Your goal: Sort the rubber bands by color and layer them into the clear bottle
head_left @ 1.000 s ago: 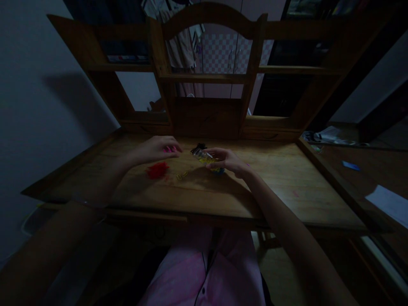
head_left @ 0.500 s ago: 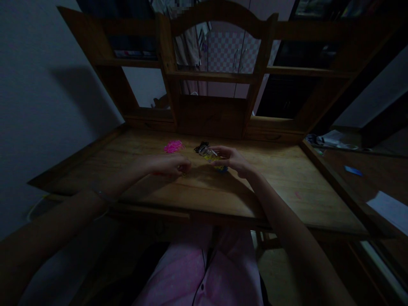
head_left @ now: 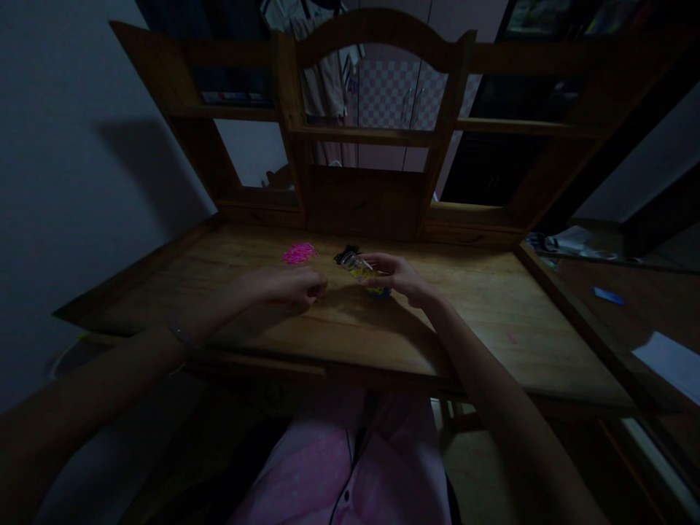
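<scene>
One tilted clear jar [head_left: 358, 268], near black pile [head_left: 341, 257] | right hand [head_left: 402, 279]: fingers gripping jar | left hand [head_left: 298, 287]: fingers curled, cannot tell if holding anything | pink pile [head_left: 299, 253] beyond it

Sits before a desktop [head_left: 492, 292], with a shelf unit [head_left: 372, 135] along its back and a wall [head_left: 71, 160] to the left. Has the left hand [head_left: 298, 288] over the desktop, left of a jar [head_left: 358, 270] held in the right hand [head_left: 399, 277]. Has one heap [head_left: 300, 253] behind the left hand, a second heap [head_left: 344, 254] just beyond the jar's left end, a third heap [head_left: 379, 292] just before the right hand. Shows hanging clothes [head_left: 327, 84] and, right of them, a cabinet [head_left: 388, 95] behind the shelf unit; on a side table [head_left: 628, 328] to the right, a card [head_left: 608, 295] behind a paper [head_left: 670, 359].
</scene>
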`<state>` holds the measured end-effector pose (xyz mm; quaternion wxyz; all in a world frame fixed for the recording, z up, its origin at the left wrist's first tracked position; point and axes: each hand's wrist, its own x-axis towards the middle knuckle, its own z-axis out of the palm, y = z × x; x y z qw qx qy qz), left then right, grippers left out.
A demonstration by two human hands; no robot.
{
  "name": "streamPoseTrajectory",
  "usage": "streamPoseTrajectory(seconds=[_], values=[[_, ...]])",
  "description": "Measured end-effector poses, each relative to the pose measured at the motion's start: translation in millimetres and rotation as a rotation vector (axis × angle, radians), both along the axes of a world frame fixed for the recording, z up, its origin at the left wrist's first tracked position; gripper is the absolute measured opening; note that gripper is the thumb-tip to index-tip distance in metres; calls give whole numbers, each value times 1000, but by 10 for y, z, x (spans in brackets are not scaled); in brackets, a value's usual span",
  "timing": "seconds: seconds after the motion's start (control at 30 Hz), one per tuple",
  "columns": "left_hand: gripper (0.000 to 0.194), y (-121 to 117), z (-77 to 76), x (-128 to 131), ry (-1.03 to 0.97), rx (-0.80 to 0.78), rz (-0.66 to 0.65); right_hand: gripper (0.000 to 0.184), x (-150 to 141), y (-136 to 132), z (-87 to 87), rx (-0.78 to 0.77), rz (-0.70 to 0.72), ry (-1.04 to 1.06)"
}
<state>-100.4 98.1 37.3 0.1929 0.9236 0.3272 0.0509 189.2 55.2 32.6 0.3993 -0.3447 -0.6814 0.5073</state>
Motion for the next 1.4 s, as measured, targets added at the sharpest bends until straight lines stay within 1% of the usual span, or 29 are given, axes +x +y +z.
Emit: streamPoseTrajectory(seconds=[0.03,0.1,0.17,0.23,0.3,0.33,0.4,0.57,0.67,0.8,0.9,0.97,1.0,1.07,1.13,1.23,1.27,1.4], values=[[5,-3,53,-1,74,-11,-33,60,2,-2,4,-3,4,-4],[5,-3,225,-4,101,-22,-38,59,3,-4,10,-10,7,-10],[7,-7,456,0,11,-21,-16,59,-2,-6,12,-22,5,-10],[12,-28,676,28,-145,-7,12,59,-16,-11,16,-35,12,-4],[16,-70,820,91,-279,19,30,59,-38,-23,26,-46,33,9],[17,-97,853,134,-332,42,41,59,-49,-32,33,-51,44,21],[19,-154,848,232,-405,95,68,60,-68,-51,51,-61,63,49],[19,-239,708,403,-471,158,104,59,-83,-86,86,-59,95,124],[17,-229,699,423,-487,213,35,58,-88,-88,82,-62,109,142],[13,-209,754,426,-428,258,-84,60,-103,-78,56,-88,136,148],[13,-251,801,439,-420,260,-103,61,-110,-74,42,-111,151,186],[14,-301,829,458,-456,262,-60,60,-111,-76,44,-121,153,228],[15,-322,839,468,-492,267,-16,59,-111,-79,49,-117,144,249],[18,-337,845,490,-594,281,105,55,-110,-87,69,-97,107,290],[19,-299,820,509,-711,292,227,50,-104,-97,97,-68,46,328],[19,-159,719,548,-829,273,330,49,-84,-120,150,-43,-23,349],[19,-104,672,570,-854,261,343,51,-75,-131,169,-50,-14,335],[17,66,454,723,-927,225,347,58,-56,-175,229,-93,99,218]])
